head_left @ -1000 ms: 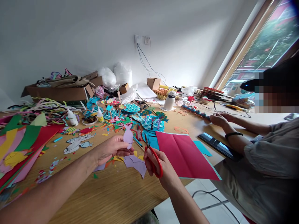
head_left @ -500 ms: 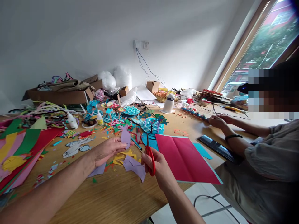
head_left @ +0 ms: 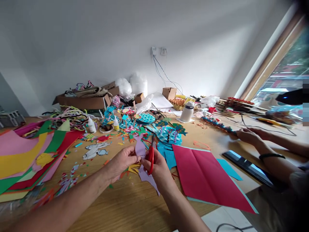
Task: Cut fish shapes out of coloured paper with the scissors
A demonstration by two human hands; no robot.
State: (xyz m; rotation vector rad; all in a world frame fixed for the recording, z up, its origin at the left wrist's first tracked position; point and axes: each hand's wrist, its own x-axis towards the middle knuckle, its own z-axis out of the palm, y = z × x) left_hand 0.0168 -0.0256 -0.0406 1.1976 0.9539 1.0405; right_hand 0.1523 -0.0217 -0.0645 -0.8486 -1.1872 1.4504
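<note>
Between thumb and fingers, my left hand (head_left: 124, 162) pinches a purple paper fish cutout (head_left: 140, 146), tail upward. My right hand (head_left: 158, 166) is closed round red-handled scissors (head_left: 151, 160), whose blades point up and away. The fingertips of that hand touch or nearly touch the lower edge of the fish. Below the hands lies a purple paper offcut (head_left: 148, 179), partly hidden by my right hand. Yellow paper scraps (head_left: 133, 168) lie just beyond it. A large red sheet of paper (head_left: 207, 175) with a centre crease rests to the right.
Stacked coloured paper (head_left: 21, 154) covers the table's left side. White paper fish (head_left: 95, 150), glue bottles (head_left: 116, 123) and a blue paper craft (head_left: 169, 135) lie beyond my hands. At right, another person's hands (head_left: 249, 135) work near a phone-like black object (head_left: 248, 167). A white bottle (head_left: 187, 112) stands behind.
My hands have come together, bringing the purple fish to my right fingers and the scissors. The view has turned left, so the surroundings appear shifted right.
</note>
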